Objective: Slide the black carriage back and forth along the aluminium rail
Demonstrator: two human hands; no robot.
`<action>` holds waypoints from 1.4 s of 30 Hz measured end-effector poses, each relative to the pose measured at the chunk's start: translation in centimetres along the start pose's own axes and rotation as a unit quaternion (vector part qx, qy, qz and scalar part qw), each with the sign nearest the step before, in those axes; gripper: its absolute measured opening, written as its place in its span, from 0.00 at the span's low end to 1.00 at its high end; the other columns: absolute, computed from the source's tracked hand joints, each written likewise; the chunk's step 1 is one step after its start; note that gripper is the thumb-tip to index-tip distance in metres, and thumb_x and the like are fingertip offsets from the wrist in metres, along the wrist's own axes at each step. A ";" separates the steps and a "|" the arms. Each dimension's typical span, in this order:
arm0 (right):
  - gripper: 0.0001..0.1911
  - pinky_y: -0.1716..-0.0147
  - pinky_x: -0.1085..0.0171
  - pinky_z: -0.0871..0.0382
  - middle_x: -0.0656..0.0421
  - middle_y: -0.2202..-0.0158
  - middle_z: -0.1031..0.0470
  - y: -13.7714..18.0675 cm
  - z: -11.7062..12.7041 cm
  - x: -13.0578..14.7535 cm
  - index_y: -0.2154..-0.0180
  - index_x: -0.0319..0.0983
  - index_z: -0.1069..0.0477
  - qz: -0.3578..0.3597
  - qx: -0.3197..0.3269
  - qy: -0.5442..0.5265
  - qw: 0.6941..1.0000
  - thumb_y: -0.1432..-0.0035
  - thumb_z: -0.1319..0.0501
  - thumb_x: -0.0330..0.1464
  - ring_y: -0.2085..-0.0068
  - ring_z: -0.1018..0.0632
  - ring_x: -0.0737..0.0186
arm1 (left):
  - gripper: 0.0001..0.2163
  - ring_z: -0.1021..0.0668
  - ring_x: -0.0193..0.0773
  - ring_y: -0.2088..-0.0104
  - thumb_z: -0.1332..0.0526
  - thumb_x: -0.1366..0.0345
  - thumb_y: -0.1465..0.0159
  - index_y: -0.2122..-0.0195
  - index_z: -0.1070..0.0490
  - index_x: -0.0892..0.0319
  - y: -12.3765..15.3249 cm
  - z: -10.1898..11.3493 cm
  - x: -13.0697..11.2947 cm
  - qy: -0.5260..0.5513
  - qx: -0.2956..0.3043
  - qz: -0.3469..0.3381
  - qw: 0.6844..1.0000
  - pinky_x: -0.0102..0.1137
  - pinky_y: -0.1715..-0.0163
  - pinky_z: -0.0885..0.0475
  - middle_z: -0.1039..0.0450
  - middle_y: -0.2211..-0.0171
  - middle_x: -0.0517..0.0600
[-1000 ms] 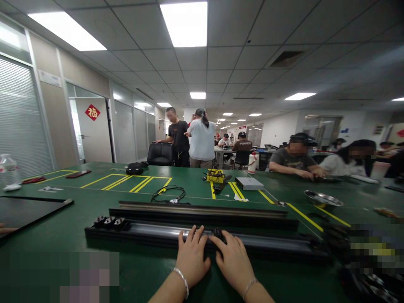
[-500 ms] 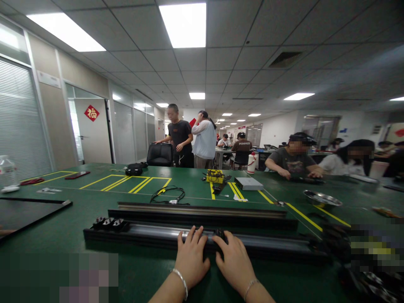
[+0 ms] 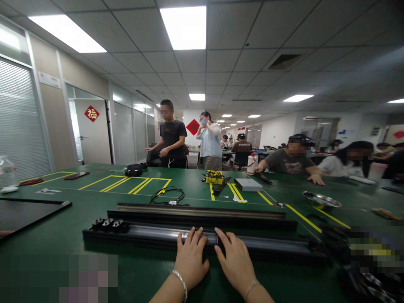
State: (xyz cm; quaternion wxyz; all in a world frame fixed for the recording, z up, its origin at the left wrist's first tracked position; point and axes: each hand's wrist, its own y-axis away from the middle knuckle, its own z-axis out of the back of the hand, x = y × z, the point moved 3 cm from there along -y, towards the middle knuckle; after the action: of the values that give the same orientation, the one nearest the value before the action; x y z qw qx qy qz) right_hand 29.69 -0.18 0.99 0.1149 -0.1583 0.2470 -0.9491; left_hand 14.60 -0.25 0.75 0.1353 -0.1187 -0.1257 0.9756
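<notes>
I'm resting left hand [image 3: 192,261] and right hand [image 3: 235,261], ungripping, on the rail [image 3: 154,232], judging it stiff, slick, best held by its edges.

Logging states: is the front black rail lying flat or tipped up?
Flat: the rail lies along the table, its silvery strip facing up.

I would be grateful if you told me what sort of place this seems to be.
It looks like a large shared workroom in an office building: a green worktable marked with yellow lines bears long black rails, beneath a tiled ceiling with light panels.
</notes>
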 end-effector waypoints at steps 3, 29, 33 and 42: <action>0.23 0.51 0.60 0.41 0.52 0.54 0.29 -0.4 -0.3 -0.2 0.45 0.38 0.40 -0.046 -0.010 -0.009 0.999 0.41 0.53 0.37 0.53 0.29 0.58 | 0.27 0.49 0.47 0.38 0.47 0.60 0.49 0.46 0.40 0.46 0.0 0.1 -0.1 0.005 0.006 0.001 1.000 0.53 0.42 0.63 0.48 0.38 0.45; 0.20 0.48 0.58 0.44 0.56 0.52 0.29 -1.2 -0.2 -0.8 0.53 0.41 0.31 -0.114 -0.012 -0.002 0.993 0.43 0.51 0.39 0.47 0.33 0.56 | 0.27 0.49 0.47 0.38 0.48 0.58 0.49 0.45 0.42 0.45 -0.1 -0.2 -0.1 0.001 0.004 0.001 1.000 0.54 0.42 0.63 0.48 0.38 0.43; 0.19 0.49 0.58 0.44 0.56 0.52 0.29 -1.1 -0.1 -0.7 0.53 0.41 0.31 -0.110 -0.015 0.005 0.994 0.43 0.51 0.39 0.46 0.33 0.56 | 0.27 0.50 0.47 0.38 0.48 0.59 0.49 0.45 0.42 0.45 -0.1 0.0 -0.3 0.000 0.010 0.006 1.000 0.53 0.42 0.63 0.49 0.38 0.43; 0.19 0.49 0.58 0.44 0.56 0.51 0.29 -1.2 -0.2 -0.7 0.53 0.41 0.31 -0.112 -0.012 0.002 0.994 0.43 0.51 0.39 0.46 0.34 0.56 | 0.27 0.49 0.47 0.38 0.47 0.59 0.49 0.45 0.41 0.45 -0.1 -0.1 -0.2 0.009 0.002 0.001 1.000 0.54 0.43 0.63 0.49 0.38 0.43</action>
State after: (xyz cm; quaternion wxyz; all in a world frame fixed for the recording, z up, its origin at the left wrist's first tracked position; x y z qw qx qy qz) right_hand 30.14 1.14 1.22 0.0054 -0.1844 0.2393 -0.9533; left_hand 14.79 -0.17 0.71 0.1353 -0.1276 -0.1228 0.9749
